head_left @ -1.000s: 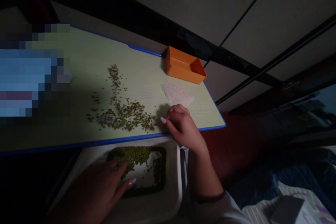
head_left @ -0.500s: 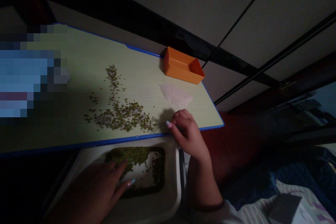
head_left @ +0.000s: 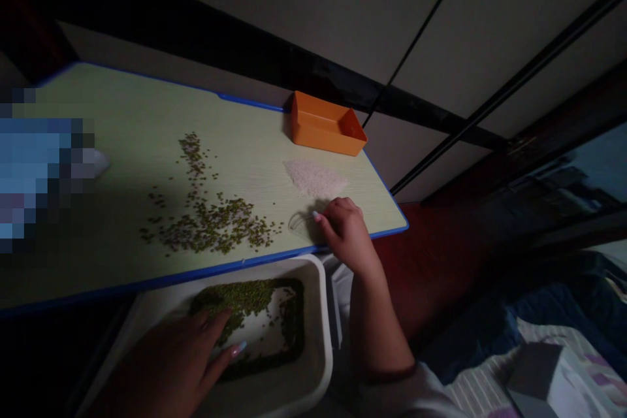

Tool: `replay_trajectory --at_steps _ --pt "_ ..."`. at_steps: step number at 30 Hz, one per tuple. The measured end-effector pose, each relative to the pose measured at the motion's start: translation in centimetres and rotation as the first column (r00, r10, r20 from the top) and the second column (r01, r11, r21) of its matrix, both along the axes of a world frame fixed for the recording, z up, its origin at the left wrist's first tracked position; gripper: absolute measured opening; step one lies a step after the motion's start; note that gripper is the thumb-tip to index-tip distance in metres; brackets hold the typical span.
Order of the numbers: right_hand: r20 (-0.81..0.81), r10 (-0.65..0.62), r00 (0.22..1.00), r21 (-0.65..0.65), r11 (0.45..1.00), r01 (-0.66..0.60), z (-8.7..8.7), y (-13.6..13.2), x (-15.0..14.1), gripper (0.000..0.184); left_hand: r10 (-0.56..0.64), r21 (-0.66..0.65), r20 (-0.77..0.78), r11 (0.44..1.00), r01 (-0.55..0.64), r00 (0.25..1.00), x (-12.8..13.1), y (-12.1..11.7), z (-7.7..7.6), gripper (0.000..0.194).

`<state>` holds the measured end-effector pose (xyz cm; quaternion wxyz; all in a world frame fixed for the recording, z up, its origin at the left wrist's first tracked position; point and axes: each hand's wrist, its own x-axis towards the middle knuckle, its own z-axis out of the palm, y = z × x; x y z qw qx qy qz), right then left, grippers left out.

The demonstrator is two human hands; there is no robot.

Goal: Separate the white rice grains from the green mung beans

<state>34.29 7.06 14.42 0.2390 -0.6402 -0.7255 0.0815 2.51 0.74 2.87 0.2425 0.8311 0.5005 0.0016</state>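
Note:
My left hand (head_left: 183, 346) reaches into a white basin (head_left: 321, 326) below the table edge. Its thumb and fingers are apart above the green beans (head_left: 249, 294) on the basin's floor. On the table, my right hand (head_left: 345, 228) is closed, with the thumb against the curled fingers. A see-through piece with a curved rim (head_left: 300, 223) extends from its fingertips; its full shape is hard to make out. Left of it, green beans (head_left: 220, 225) lie scattered among pale grains. A heap of white rice-like grains (head_left: 313, 177) lies just beyond my right hand.
An orange open box (head_left: 328, 137) stands at the table's far edge, beside the cabinet doors (head_left: 274, 6). The pale green table (head_left: 132, 117) has a blue rim. A pixelated blue patch covers the left side. Striped cloth (head_left: 482, 395) lies at the lower right.
The view has shifted slightly. My right hand has moved a little away from the near table edge, towards the white heap, and the see-through piece shows more clearly. My left hand stays in the basin.

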Motion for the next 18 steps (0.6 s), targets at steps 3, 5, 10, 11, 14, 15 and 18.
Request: replay_trajectory --at_steps 3,5,10,11,14,15,18 --pt "0.020 -0.043 0.999 0.013 0.999 0.042 -0.1 0.7 0.9 0.030 -0.011 -0.001 -0.016 1.000 0.011 1.000 -0.2 0.1 -0.3 0.054" --pt "0.008 -0.069 0.998 0.040 0.997 0.068 -0.1 0.9 1.3 0.030 -0.015 0.005 -0.028 1.000 0.015 1.000 -0.3 0.2 -0.4 0.055" --pt "-0.140 0.056 0.989 0.073 0.996 -0.046 -0.4 0.1 1.3 0.031 -0.021 0.014 -0.049 1.000 0.022 0.999 -0.3 0.2 -0.3 0.052" --pt "-0.162 0.101 0.982 0.070 0.993 -0.090 -0.4 -0.1 1.1 0.031 -0.021 0.011 -0.066 1.000 0.022 0.998 -0.2 0.2 -0.3 0.053" --pt "-0.160 0.174 0.972 0.037 0.985 -0.170 -0.4 -0.2 0.3 0.030 -0.020 -0.003 -0.097 1.000 0.019 0.995 -0.1 0.2 -0.3 0.056" --pt "-0.147 0.172 0.974 0.021 0.985 -0.171 -0.4 0.0 0.1 0.029 -0.017 -0.005 -0.105 1.000 0.017 0.994 0.0 0.2 -0.3 0.057" --pt "-0.101 0.106 0.989 -0.020 0.994 -0.108 0.0 0.8 -0.6 0.023 -0.025 0.010 -0.134 1.000 0.026 0.991 -0.1 0.2 -0.3 0.057"
